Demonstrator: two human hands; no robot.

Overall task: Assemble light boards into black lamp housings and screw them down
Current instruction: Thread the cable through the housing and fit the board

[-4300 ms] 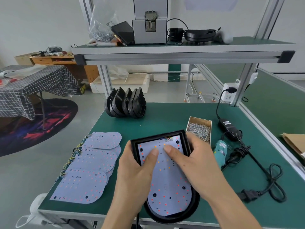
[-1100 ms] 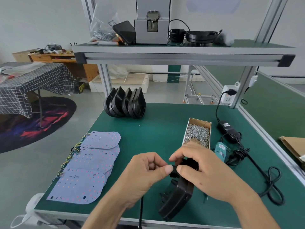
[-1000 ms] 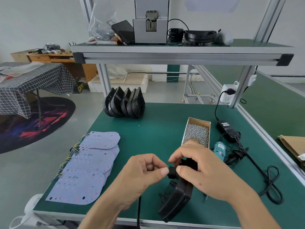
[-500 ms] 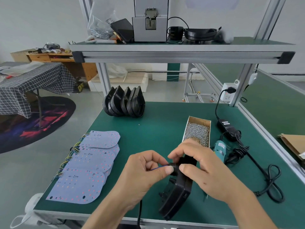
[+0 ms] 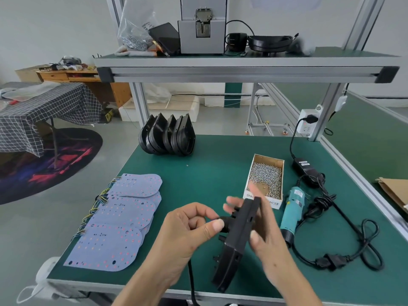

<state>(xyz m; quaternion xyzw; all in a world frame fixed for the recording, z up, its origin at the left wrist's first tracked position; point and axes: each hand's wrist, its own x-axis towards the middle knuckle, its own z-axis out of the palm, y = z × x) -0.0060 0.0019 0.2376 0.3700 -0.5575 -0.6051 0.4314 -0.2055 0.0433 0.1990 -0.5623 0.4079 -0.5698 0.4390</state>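
My left hand (image 5: pixel 187 228) has a narrow grip, thumb and forefinger pinching the small black gland (image 5: pixel 224 224) on the back of the black plastic lamp housing (image 5: pixel 237 239), which stands on edge over the green counter (image 5: pixel 220 173). My right hand (image 5: pixel 262 230) steadies its far side, fingers loosely wrapped and blurred. I cannot see a board inside from here. I judge screwing not yet begun: the teal electric screwdriver (image 5: pixel 292 213) lies untouched beside the cardboard box of screws (image 5: pixel 266 176). Pale light boards (image 5: pixel 119 224) and empty black housings (image 5: pixel 167 135) await.
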